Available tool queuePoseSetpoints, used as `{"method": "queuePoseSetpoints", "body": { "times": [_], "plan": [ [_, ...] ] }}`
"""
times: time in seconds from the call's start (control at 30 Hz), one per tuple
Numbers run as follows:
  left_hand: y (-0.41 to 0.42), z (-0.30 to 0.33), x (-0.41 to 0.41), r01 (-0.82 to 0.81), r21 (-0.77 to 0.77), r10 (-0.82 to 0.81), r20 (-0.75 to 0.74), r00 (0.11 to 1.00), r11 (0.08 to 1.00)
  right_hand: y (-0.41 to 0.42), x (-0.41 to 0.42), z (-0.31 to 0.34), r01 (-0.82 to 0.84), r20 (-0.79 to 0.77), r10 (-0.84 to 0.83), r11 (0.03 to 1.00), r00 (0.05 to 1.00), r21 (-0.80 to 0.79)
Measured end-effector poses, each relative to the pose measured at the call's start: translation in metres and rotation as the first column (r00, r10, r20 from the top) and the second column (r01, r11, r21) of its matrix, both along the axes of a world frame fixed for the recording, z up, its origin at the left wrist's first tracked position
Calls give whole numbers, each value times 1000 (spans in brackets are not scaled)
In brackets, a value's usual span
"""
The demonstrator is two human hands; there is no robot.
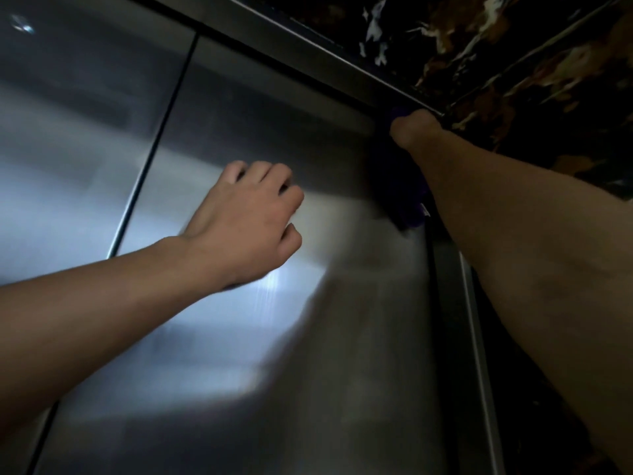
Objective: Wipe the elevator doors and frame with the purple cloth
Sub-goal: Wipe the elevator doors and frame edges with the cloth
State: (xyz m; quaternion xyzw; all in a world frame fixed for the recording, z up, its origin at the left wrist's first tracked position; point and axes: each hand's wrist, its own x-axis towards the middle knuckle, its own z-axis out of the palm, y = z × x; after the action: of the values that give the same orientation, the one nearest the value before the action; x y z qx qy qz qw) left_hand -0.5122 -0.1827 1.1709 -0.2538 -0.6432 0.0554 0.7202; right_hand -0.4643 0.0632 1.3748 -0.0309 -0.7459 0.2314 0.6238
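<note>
The right hand [412,126] is clamped on the purple cloth [407,200] at the door's upper right corner, cloth hanging downward along the frame [471,289]; the left hand [245,221], loosely curled and empty, rests on the right door panel [274,108].

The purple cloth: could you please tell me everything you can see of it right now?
The purple cloth is dark violet, soft and bunched, hanging in folds below the right hand, which holds it up in the top right corner of the elevator door, where the door meets the frame. Only its lower folds show clearly; the rest is in shadow behind the forearm. A small pale tag seems to show at its lower edge. The left hand does not touch it.
</note>
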Motion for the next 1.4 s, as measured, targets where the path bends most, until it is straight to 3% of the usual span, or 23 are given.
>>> {"method": "queuePoseSetpoints", "body": {
  "times": [0.1,0.23,0.43,0.7,0.87,1.13,1.23,1.4],
  "plan": [
    [0,4,1,-14,-11,14,-13,1000,1000,-5,8,-8,-8,-48,5,998,999,-67],
    [-3,6,0,-15,-25,15,-6,1000,1000,-16,4,-9,22,-102,-17,998,995,51],
    [20,-12,-13,-175,-17,175,22,984,984,-40,2,-20,55,-89,-38,979,995,199],
    [25,-19,-10,-161,-42,158,-70,985,986,-95,17,-22,100,-55,-89,957,995,274],
    [26,-25,-5,-107,-104,97,-97,990,989,-155,22,-30,-131,34,129,904,991,407],
    [-39,-58,15,-56,30,58,-70,996,998,-174,21,-31,-146,46,142,866,989,477],
    [-65,-61,19,-31,107,35,-38,999,994,-179,23,-46,-190,-70,244,880,967,435],
    [-105,-68,37,70,313,-85,35,996,947,-177,19,-94,-178,-261,281,917,924,357]
  ]
}}
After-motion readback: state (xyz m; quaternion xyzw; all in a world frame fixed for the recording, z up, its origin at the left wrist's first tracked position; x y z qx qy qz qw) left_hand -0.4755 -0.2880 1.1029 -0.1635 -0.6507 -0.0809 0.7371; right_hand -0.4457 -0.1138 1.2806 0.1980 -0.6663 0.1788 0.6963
